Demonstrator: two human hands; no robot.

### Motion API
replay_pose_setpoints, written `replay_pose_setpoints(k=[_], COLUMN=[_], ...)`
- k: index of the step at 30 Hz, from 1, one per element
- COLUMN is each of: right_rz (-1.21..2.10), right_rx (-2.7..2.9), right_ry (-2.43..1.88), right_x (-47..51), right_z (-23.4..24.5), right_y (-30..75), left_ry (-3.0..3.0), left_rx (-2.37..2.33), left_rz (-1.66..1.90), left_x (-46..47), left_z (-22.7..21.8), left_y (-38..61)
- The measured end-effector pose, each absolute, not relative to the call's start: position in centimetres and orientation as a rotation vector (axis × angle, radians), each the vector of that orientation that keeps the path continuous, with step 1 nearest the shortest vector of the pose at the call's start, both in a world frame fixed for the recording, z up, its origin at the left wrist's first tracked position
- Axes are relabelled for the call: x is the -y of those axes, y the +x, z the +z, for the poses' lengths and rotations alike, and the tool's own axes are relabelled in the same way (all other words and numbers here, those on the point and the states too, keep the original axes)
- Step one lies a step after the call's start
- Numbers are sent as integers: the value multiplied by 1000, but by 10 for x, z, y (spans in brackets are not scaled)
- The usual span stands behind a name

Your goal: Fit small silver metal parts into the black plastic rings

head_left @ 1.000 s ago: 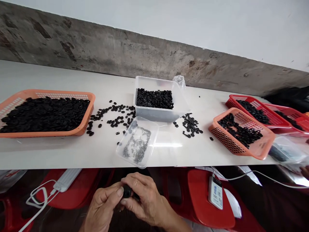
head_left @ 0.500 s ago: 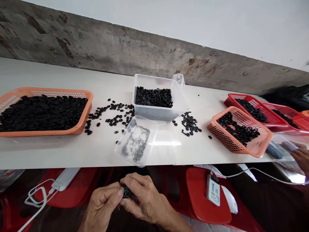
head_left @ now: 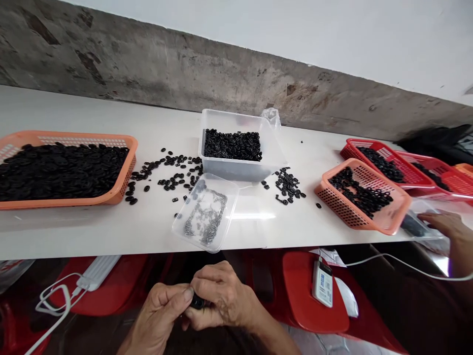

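Observation:
My left hand [head_left: 158, 315] and my right hand [head_left: 221, 298] meet below the front edge of the white table [head_left: 111, 231], fingers pinched together on a small black part [head_left: 197, 301] between them. Just above my hands, on the table edge, lies a shallow clear tray [head_left: 205, 212] of small metal pins. Behind it stands a clear tub [head_left: 234, 145] of black rings, with loose black parts [head_left: 173, 172] scattered to its left and a small heap of black parts [head_left: 288, 186] to its right.
A large orange basket [head_left: 62, 170] heaped with black parts sits at left. Orange and red baskets [head_left: 360, 199] stand at right, where another person's hand [head_left: 449, 229] reaches onto the table. Red stools [head_left: 316, 305], a badge card and white cables lie below.
My hands have kept working the black part in place. Another person's hand has come further in from the right edge toward the clear bag. The view has tilted slightly.

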State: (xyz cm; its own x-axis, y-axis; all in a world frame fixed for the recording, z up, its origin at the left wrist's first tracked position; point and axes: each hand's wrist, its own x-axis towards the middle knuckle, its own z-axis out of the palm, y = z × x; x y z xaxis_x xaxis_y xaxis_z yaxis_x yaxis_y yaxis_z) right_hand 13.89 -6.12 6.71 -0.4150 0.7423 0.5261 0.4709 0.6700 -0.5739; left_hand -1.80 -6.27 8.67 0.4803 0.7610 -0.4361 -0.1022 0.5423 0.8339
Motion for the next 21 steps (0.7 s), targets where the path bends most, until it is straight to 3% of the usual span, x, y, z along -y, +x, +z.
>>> replay_pose_setpoints(k=[11,21], right_rz=[269,517], right_rx=[2171,1937], right_ry=[-848,-876], right_x=[60,63], right_z=[74,64], right_y=[144,142], left_ry=[946,917], left_rx=[-878,-960], left_rz=[628,743], left_x=[66,70], left_z=[84,69], left_y=[-20,-22])
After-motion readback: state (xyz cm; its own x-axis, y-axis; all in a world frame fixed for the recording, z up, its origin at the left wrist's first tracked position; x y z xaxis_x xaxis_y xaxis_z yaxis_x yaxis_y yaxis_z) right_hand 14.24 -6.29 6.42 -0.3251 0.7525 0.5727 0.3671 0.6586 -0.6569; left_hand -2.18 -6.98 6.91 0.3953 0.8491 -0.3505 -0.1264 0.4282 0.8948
